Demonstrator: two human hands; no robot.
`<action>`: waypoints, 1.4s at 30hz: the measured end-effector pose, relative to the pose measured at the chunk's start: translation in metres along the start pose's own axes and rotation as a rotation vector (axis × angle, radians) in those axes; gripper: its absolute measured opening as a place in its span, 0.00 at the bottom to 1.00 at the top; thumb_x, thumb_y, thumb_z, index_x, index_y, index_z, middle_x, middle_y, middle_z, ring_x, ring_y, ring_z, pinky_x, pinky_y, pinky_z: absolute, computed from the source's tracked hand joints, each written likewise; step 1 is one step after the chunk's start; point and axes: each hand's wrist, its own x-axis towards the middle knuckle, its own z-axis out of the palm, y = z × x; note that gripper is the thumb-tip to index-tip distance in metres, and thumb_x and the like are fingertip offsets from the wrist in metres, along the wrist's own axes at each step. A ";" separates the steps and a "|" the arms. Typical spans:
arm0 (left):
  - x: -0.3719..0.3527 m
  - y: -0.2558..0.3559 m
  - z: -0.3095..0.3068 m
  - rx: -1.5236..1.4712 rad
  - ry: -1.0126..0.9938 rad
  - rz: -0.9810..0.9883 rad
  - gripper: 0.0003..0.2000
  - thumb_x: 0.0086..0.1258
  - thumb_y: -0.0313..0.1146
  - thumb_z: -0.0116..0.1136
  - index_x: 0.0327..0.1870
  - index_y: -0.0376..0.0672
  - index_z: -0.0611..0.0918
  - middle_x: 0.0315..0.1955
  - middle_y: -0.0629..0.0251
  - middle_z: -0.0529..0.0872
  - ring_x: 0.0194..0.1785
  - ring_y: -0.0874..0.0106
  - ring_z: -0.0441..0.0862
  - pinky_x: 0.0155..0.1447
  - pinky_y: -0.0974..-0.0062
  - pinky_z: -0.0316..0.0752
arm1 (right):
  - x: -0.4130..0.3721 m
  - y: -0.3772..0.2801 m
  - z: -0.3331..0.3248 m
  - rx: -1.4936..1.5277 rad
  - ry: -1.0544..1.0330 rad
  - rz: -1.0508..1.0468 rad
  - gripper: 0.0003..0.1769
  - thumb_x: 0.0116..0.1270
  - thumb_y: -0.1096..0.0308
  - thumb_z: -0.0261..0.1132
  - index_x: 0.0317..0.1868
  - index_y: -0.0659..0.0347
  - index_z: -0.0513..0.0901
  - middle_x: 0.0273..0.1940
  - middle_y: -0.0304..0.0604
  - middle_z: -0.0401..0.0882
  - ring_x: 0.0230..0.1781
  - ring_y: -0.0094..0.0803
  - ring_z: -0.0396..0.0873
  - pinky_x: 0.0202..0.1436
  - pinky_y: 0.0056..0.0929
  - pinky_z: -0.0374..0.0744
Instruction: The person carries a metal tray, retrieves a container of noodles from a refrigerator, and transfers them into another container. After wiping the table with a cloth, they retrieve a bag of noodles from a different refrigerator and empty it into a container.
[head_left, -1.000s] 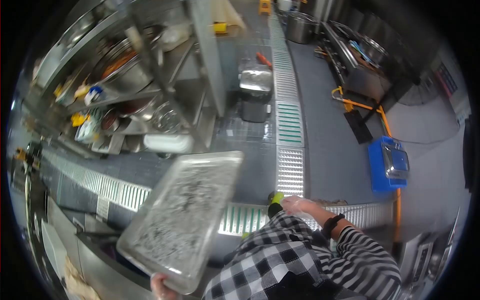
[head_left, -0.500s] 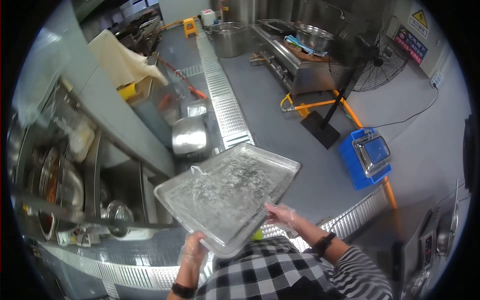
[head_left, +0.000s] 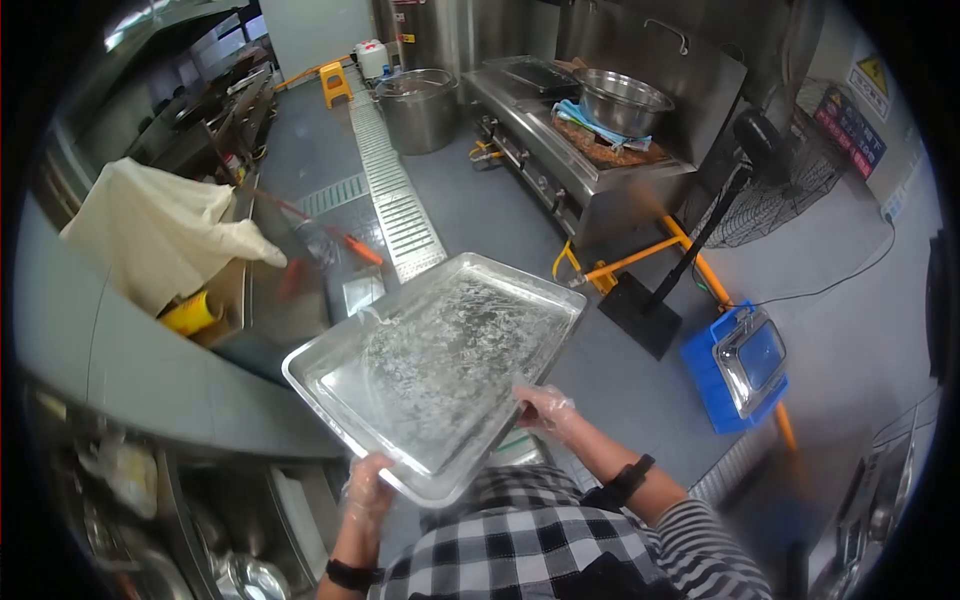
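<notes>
A wide, shallow metal baking tray (head_left: pixel 440 360) is held out in front of my body, its inside marked with whitish smears. My left hand (head_left: pixel 368 487), in a clear plastic glove, grips the near left corner, thumb over the rim. At the right near edge, my right hand (head_left: pixel 546 408), gloved the same way, has its fingers closed round the rim; the fingers beneath are hidden. A small clear or white strip (head_left: pixel 372 315) lies at the tray's far left edge.
A blue crate (head_left: pixel 712 385) with a metal-framed lid and a black fan stand (head_left: pixel 640 315) are on the right. Ahead are a steel stove (head_left: pixel 620 195) and a large pot (head_left: pixel 420 115). A cloth-draped counter (head_left: pixel 165 225) and low shelves (head_left: pixel 250 490) lie left.
My view has shifted forward and turned, so the stove and cloth-draped counter appear nearer and the shelves have slid down. The tray stays in both hands.
</notes>
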 end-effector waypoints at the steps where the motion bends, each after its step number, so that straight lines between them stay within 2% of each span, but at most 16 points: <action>1: 0.019 0.012 0.004 0.005 -0.006 -0.011 0.09 0.41 0.24 0.51 0.26 0.34 0.76 0.27 0.58 0.78 0.34 0.65 0.78 0.42 0.70 0.76 | 0.013 -0.014 -0.007 0.084 0.057 0.072 0.16 0.55 0.58 0.63 0.35 0.62 0.74 0.27 0.40 0.71 0.28 0.33 0.73 0.33 0.38 0.77; 4: 0.085 0.048 0.026 0.062 0.012 -0.041 0.06 0.39 0.23 0.53 0.22 0.38 0.75 0.22 0.63 0.76 0.29 0.67 0.77 0.38 0.69 0.76 | 0.048 -0.077 -0.050 0.379 -0.052 -0.114 0.23 0.54 0.50 0.63 0.39 0.61 0.72 0.29 0.42 0.71 0.31 0.37 0.73 0.35 0.41 0.76; 9: 0.197 0.124 0.062 0.266 0.052 -0.017 0.04 0.39 0.21 0.52 0.19 0.40 0.74 0.17 0.66 0.75 0.25 0.72 0.75 0.32 0.77 0.72 | 0.161 -0.167 -0.162 0.715 0.135 -0.262 0.36 0.55 0.41 0.56 0.54 0.62 0.67 0.51 0.50 0.69 0.48 0.45 0.71 0.50 0.56 0.64; 11: 0.245 0.142 0.062 0.352 0.055 0.063 0.03 0.40 0.22 0.51 0.17 0.41 0.74 0.17 0.67 0.75 0.25 0.75 0.73 0.33 0.80 0.70 | 0.217 -0.174 -0.227 0.722 0.145 -0.187 0.28 0.57 0.46 0.55 0.52 0.56 0.70 0.49 0.46 0.70 0.52 0.40 0.67 0.56 0.49 0.61; 13: 0.280 0.173 0.081 0.408 0.076 0.128 0.01 0.46 0.24 0.52 0.18 0.40 0.75 0.18 0.67 0.76 0.24 0.75 0.74 0.31 0.80 0.70 | 0.228 -0.204 -0.234 0.358 0.311 -0.177 0.23 0.56 0.55 0.57 0.49 0.59 0.72 0.48 0.46 0.71 0.51 0.42 0.68 0.53 0.51 0.65; 15: 0.321 0.207 0.074 0.769 0.007 0.129 0.02 0.47 0.25 0.51 0.18 0.41 0.74 0.16 0.68 0.75 0.20 0.76 0.73 0.27 0.80 0.70 | 0.245 -0.239 -0.237 -0.048 0.429 0.152 0.19 0.52 0.67 0.60 0.45 0.62 0.74 0.46 0.48 0.71 0.45 0.43 0.72 0.44 0.55 0.70; 17: 0.319 0.234 0.111 0.419 0.166 0.000 0.04 0.53 0.30 0.50 0.23 0.41 0.74 0.17 0.71 0.72 0.20 0.78 0.71 0.26 0.83 0.68 | 0.294 -0.177 -0.302 0.304 -0.070 0.045 0.16 0.48 0.72 0.63 0.40 0.62 0.75 0.41 0.48 0.73 0.39 0.44 0.74 0.36 0.55 0.74; 19: 0.312 0.265 0.188 0.326 0.306 0.241 0.05 0.55 0.34 0.51 0.26 0.43 0.74 0.21 0.73 0.72 0.25 0.79 0.71 0.32 0.84 0.68 | 0.277 -0.224 -0.274 0.342 -0.091 0.053 0.12 0.48 0.74 0.62 0.37 0.62 0.75 0.37 0.48 0.74 0.37 0.44 0.75 0.36 0.54 0.75; 21: 0.342 0.281 0.178 0.404 0.304 0.506 0.06 0.56 0.37 0.51 0.28 0.45 0.73 0.24 0.74 0.71 0.28 0.80 0.70 0.38 0.82 0.67 | 0.293 -0.258 -0.257 0.350 -0.129 0.059 0.09 0.48 0.76 0.62 0.33 0.63 0.75 0.33 0.47 0.75 0.35 0.44 0.76 0.35 0.54 0.76; 23: 0.381 0.292 0.135 0.427 0.424 0.578 0.06 0.55 0.37 0.51 0.27 0.45 0.73 0.23 0.73 0.72 0.29 0.77 0.70 0.38 0.82 0.67 | 0.332 -0.249 -0.253 -0.258 -0.258 -0.548 0.05 0.48 0.75 0.62 0.26 0.64 0.74 0.27 0.47 0.74 0.33 0.44 0.76 0.37 0.53 0.77; 25: 0.403 0.321 0.195 -0.114 0.271 0.229 0.09 0.53 0.38 0.51 0.29 0.43 0.75 0.25 0.70 0.76 0.32 0.73 0.74 0.42 0.79 0.69 | 0.303 -0.327 -0.197 -0.518 -0.164 -0.764 0.04 0.49 0.75 0.61 0.25 0.65 0.74 0.26 0.48 0.73 0.32 0.45 0.76 0.38 0.53 0.77; 27: 0.459 0.331 0.176 -0.155 0.101 0.275 0.21 0.56 0.46 0.48 0.44 0.40 0.76 0.40 0.62 0.79 0.45 0.66 0.75 0.52 0.69 0.69 | 0.325 -0.375 -0.179 -0.768 -0.067 -0.980 0.03 0.49 0.76 0.60 0.24 0.65 0.73 0.26 0.48 0.73 0.30 0.45 0.76 0.38 0.53 0.77; 31: 0.563 0.352 0.234 -0.349 0.213 0.458 0.25 0.61 0.54 0.43 0.49 0.42 0.73 0.47 0.63 0.75 0.46 0.65 0.74 0.48 0.68 0.70 | 0.375 -0.477 -0.140 -0.316 -0.039 -0.664 0.04 0.48 0.72 0.58 0.22 0.64 0.73 0.27 0.49 0.73 0.28 0.47 0.74 0.35 0.50 0.77; 34: 0.670 0.352 0.239 -0.330 0.164 0.456 0.18 0.61 0.48 0.49 0.47 0.47 0.73 0.46 0.59 0.74 0.39 0.69 0.74 0.35 0.72 0.72 | 0.415 -0.563 -0.114 0.549 0.089 -0.033 0.05 0.47 0.71 0.56 0.22 0.64 0.70 0.29 0.52 0.72 0.32 0.48 0.73 0.34 0.44 0.77; 37: 0.749 0.340 0.288 -0.290 -0.050 0.231 0.18 0.59 0.41 0.55 0.48 0.47 0.70 0.39 0.56 0.78 0.29 0.73 0.75 0.25 0.77 0.70 | 0.466 -0.627 -0.101 0.578 0.126 -0.125 0.07 0.47 0.69 0.59 0.27 0.60 0.70 0.31 0.49 0.73 0.30 0.42 0.76 0.27 0.36 0.78; 42: 0.776 0.345 0.374 0.149 0.087 0.142 0.22 0.58 0.37 0.56 0.52 0.41 0.68 0.35 0.58 0.79 0.25 0.75 0.74 0.26 0.81 0.69 | 0.568 -0.741 -0.106 0.654 0.174 -0.422 0.07 0.45 0.73 0.57 0.27 0.62 0.70 0.30 0.46 0.73 0.30 0.41 0.75 0.26 0.37 0.78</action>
